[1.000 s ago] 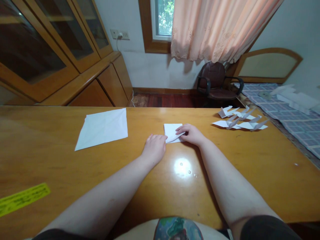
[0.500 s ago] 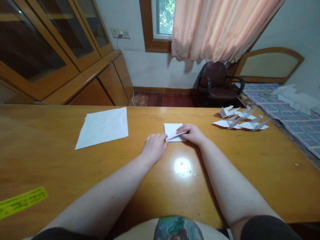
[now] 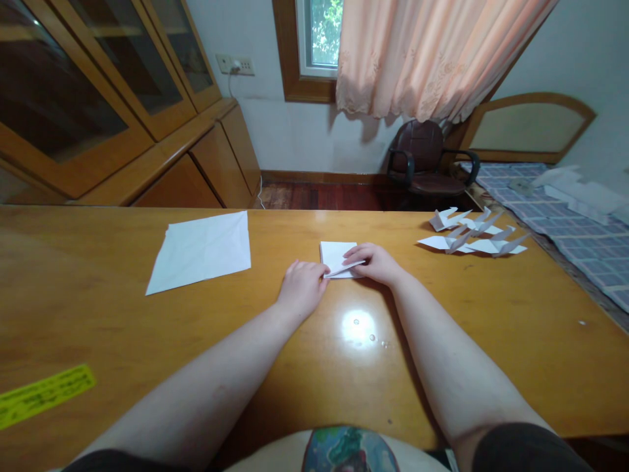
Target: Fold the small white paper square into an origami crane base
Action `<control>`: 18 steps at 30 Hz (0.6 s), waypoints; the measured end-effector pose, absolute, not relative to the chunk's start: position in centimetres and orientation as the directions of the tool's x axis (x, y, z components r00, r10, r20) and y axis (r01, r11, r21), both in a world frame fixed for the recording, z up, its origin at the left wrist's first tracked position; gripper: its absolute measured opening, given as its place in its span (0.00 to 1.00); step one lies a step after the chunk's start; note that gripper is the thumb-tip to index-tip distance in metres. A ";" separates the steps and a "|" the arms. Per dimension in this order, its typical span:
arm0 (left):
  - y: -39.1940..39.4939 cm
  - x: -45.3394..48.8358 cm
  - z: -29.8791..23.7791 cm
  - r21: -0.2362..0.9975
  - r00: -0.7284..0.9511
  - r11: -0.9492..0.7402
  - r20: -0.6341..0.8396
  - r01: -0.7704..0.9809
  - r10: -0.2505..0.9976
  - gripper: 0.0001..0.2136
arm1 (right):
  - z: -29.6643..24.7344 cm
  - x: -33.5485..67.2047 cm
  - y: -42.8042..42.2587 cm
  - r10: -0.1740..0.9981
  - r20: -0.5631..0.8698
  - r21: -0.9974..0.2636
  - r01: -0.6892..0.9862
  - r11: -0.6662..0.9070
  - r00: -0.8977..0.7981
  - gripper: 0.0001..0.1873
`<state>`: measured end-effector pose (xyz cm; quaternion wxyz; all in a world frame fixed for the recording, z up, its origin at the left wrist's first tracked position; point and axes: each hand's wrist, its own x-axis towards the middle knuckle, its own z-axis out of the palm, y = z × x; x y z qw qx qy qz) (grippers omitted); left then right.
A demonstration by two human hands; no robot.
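Item 1: folded paper [image 3: 335, 250], white, 1 pc., on wood table [image 3: 221, 341], approx. ctr., betw. both hands; near flap raised.
Item 2: L hand [image 3: 303, 286]; I see thumb + fingertips clamped on the paper's near-L corner.
Item 3: R hand [image 3: 377, 263]; I have it pinching the raised flap at the R side, fingers atop the paper.
Item 4: white sheet [image 3: 201, 254], flat, L of the hands, well apart.
Item 5: paper birds [image 3: 432, 242], qty. 4, grouped nr. table's far-R corner.
Item 6: yellow strip [image 3: 46, 396], nr.-L; I can't read its text.
Item 7: brown armchair [image 3: 420, 154], beyond table.
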<state>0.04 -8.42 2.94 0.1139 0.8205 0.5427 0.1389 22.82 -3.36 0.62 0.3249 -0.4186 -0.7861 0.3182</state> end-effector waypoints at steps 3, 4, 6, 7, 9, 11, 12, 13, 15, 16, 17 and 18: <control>-8.3 0.0 2.8 0.341 0.374 -0.383 0.096 0.859 0.923 0.09 | 0.6 22.7 -3.3 0.866 0.222 -0.775 0.458 0.435 -0.448 0.09; -8.2 0.0 2.8 0.340 0.372 -0.380 0.091 0.860 0.924 0.09 | 0.6 22.7 -3.3 0.868 0.211 -0.775 0.464 0.430 -0.450 0.09; -8.2 0.0 2.7 0.340 0.370 -0.375 0.081 0.863 0.925 0.09 | 0.5 22.7 -3.2 0.867 0.192 -0.773 0.474 0.422 -0.459 0.09; -8.2 0.0 2.6 0.339 0.372 -0.375 0.077 0.863 0.925 0.10 | 0.5 22.7 -3.1 0.867 0.185 -0.771 0.479 0.421 -0.463 0.09; -8.3 0.0 2.7 0.333 0.383 -0.384 0.072 0.861 0.921 0.11 | 0.5 22.8 -3.1 0.868 0.175 -0.765 0.490 0.417 -0.465 0.10; -8.4 0.0 2.7 0.320 0.397 -0.397 0.069 0.860 0.915 0.13 | 0.5 22.8 -3.0 0.871 0.165 -0.763 0.500 0.410 -0.464 0.10; -8.5 0.1 2.8 0.311 0.400 -0.400 0.066 0.862 0.914 0.14 | 0.5 22.8 -3.0 0.872 0.158 -0.763 0.503 0.405 -0.463 0.10; -8.6 0.1 2.8 0.304 0.401 -0.401 0.065 0.864 0.914 0.15 | 0.5 22.8 -3.0 0.874 0.151 -0.764 0.506 0.400 -0.462 0.10; -8.6 0.1 2.9 0.294 0.400 -0.400 0.064 0.868 0.914 0.16 | 0.6 22.8 -3.1 0.878 0.138 -0.765 0.513 0.389 -0.459 0.10; -8.6 0.1 2.9 0.291 0.400 -0.401 0.066 0.869 0.914 0.16 | 0.6 22.8 -3.1 0.879 0.132 -0.765 0.518 0.384 -0.458 0.09; -8.6 0.0 3.0 0.290 0.400 -0.402 0.069 0.868 0.914 0.15 | 0.6 22.8 -3.1 0.880 0.127 -0.764 0.521 0.381 -0.458 0.09; -8.6 0.0 3.0 0.289 0.402 -0.405 0.073 0.867 0.913 0.15 | 0.7 22.8 -3.1 0.880 0.123 -0.762 0.524 0.379 -0.458 0.09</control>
